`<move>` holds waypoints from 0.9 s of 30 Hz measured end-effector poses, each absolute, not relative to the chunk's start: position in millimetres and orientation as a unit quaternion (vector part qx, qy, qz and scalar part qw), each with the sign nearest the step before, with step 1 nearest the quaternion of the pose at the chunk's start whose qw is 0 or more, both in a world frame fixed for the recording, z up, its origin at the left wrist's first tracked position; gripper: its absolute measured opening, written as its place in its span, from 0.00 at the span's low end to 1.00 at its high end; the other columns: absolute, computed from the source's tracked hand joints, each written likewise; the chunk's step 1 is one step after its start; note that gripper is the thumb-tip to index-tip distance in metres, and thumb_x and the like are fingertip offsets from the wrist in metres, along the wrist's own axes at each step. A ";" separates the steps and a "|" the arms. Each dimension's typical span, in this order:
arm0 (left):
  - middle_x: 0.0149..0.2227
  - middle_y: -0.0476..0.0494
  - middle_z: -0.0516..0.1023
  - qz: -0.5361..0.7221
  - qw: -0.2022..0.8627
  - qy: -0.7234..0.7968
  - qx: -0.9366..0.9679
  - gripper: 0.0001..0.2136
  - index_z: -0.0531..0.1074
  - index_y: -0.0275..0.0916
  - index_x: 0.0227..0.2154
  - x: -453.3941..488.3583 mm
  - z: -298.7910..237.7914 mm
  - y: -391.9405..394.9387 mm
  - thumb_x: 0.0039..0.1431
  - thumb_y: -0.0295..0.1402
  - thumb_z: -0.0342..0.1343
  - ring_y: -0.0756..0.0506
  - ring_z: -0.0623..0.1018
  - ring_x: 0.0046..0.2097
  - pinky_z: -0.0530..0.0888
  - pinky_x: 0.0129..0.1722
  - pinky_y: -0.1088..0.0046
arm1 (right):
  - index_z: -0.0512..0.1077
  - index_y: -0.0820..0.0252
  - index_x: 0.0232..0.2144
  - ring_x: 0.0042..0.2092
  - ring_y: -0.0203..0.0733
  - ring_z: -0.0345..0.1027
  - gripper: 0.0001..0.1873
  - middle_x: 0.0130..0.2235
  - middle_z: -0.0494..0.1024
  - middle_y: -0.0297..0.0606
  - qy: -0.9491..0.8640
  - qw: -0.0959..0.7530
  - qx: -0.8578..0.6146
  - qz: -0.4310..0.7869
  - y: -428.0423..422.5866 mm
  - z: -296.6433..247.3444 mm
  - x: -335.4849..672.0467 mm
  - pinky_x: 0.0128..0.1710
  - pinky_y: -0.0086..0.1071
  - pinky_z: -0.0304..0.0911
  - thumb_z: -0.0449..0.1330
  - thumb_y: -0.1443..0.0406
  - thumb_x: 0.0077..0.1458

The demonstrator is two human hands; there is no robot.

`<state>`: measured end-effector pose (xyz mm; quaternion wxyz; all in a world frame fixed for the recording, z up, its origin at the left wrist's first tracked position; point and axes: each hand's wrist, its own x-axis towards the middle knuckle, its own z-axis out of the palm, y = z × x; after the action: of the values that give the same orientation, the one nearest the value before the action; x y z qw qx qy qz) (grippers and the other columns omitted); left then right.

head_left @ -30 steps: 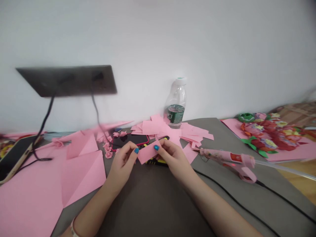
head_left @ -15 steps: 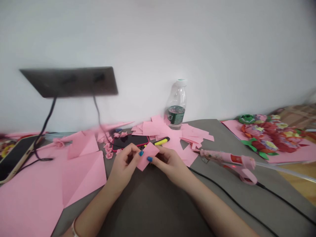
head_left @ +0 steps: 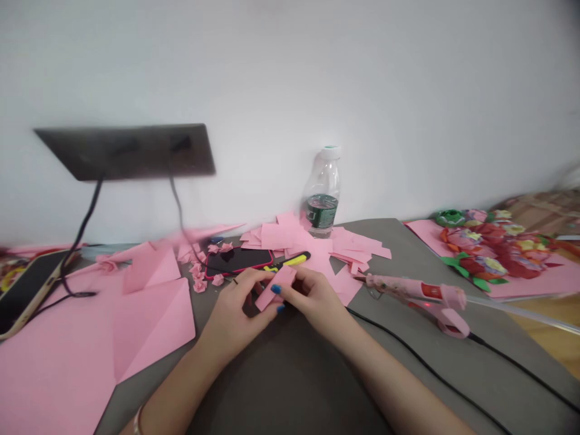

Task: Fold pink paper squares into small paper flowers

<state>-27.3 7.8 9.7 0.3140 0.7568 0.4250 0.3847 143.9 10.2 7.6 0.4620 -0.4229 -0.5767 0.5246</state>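
Note:
A small folded strip of pink paper (head_left: 276,288) sits between my two hands, above the grey mat. My left hand (head_left: 238,307) pinches its lower end, and my right hand (head_left: 308,296) grips its upper end; both hands have blue-painted nails. Just beyond my fingers lie a black phone in a red-edged case (head_left: 238,260) and a yellow-and-black utility knife (head_left: 292,261). The knife's near end is hidden behind my hands.
Cut pink paper squares (head_left: 276,234) lie beside a water bottle (head_left: 322,196). Small paper roses (head_left: 198,278) and large pink sheets (head_left: 149,320) are on the left. On the right are a pink hot glue gun (head_left: 412,291) with its black cord and a colourful paper-flower board (head_left: 493,254).
The pink paper has gone from a wide, flat strip to a narrower, folded one, now tilted. My hands have drawn closer together around it.

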 end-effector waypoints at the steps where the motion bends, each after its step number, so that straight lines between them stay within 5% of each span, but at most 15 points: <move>1: 0.42 0.42 0.79 0.389 0.336 0.433 0.741 0.13 0.74 0.41 0.44 -26.7 10.1 7.8 0.55 0.31 0.59 0.44 0.77 0.38 0.73 0.35 0.71 | 0.74 0.61 0.31 0.33 0.41 0.71 0.14 0.31 0.79 0.38 -0.577 0.460 -0.420 0.528 10.0 8.3 144.3 0.33 0.33 0.65 0.63 0.55 0.52; 6: 0.34 0.44 0.80 0.446 0.422 0.448 0.650 0.10 0.76 0.38 0.38 -27.3 6.9 11.2 0.60 0.36 0.54 0.45 0.77 0.33 0.73 0.31 0.72 | 0.74 0.61 0.32 0.32 0.40 0.69 0.12 0.31 0.78 0.36 -0.597 0.450 -0.423 0.512 11.2 11.3 148.4 0.32 0.32 0.64 0.65 0.58 0.49; 12: 0.23 0.50 0.69 0.476 0.482 0.450 0.582 0.15 0.74 0.38 0.28 -32.4 -5.0 17.8 0.61 0.45 0.55 0.50 0.68 0.25 0.67 0.25 0.75 | 0.71 0.59 0.36 0.32 0.39 0.70 0.15 0.34 0.77 0.38 -0.548 0.481 -0.394 0.560 13.7 8.4 148.0 0.32 0.33 0.67 0.63 0.54 0.53; 21: 0.32 0.45 0.79 0.467 0.511 0.432 0.578 0.14 0.76 0.38 0.39 -27.8 6.1 15.9 0.56 0.42 0.60 0.49 0.72 0.27 0.68 0.21 0.77 | 0.65 0.57 0.30 0.30 0.38 0.66 0.18 0.30 0.72 0.34 -0.542 0.502 -0.397 0.545 14.5 7.7 148.0 0.30 0.31 0.63 0.63 0.50 0.52; 27: 0.35 0.42 0.82 0.477 0.482 0.431 0.595 0.09 0.77 0.38 0.33 -25.8 3.5 16.0 0.54 0.38 0.61 0.42 0.79 0.37 0.74 0.28 0.72 | 0.69 0.58 0.32 0.32 0.38 0.65 0.13 0.31 0.72 0.35 -0.582 0.502 -0.393 0.504 11.9 5.9 145.9 0.33 0.32 0.62 0.61 0.55 0.56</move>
<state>-25.8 16.0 3.5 0.4823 0.5953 0.4310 0.4768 145.9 11.9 5.9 0.5023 -0.3928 -0.5823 0.5043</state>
